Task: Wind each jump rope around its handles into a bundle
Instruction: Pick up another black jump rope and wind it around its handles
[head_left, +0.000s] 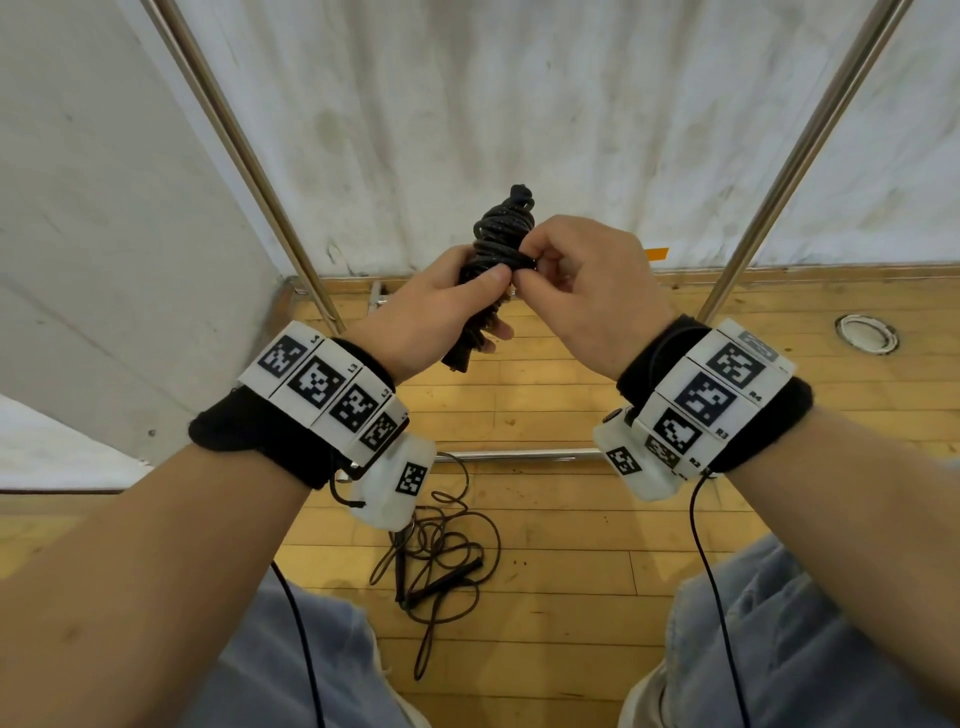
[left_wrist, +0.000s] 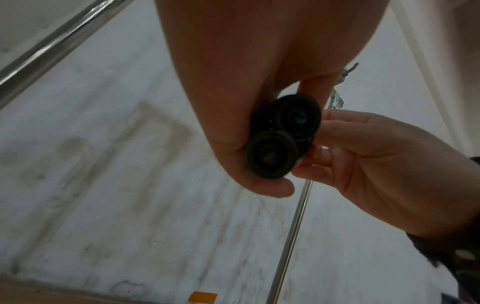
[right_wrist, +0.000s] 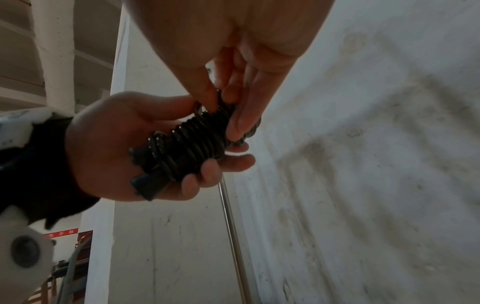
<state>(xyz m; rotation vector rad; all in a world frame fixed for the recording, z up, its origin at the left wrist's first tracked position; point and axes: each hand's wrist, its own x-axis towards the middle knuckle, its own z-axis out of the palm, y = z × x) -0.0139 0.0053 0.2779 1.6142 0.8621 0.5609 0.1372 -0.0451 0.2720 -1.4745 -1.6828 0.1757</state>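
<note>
A black jump rope bundle (head_left: 503, 236) is held up in front of the wall, its cord coiled tightly round the two handles. My left hand (head_left: 441, 306) grips the handles low down; their round end caps (left_wrist: 283, 135) face the left wrist camera. My right hand (head_left: 566, 275) pinches a turn of the cord at the bundle's middle, thumb and fingers curled on the coils (right_wrist: 200, 139). A second black jump rope (head_left: 441, 551) lies loose and tangled on the wooden floor between my knees, both handles among its loops.
A metal frame stands around me: slanted tubes at left (head_left: 244, 161) and right (head_left: 800, 156), and a low crossbar (head_left: 509, 456) on the floor. A stained white wall (head_left: 519, 104) is ahead. A round floor fitting (head_left: 866, 333) sits at right.
</note>
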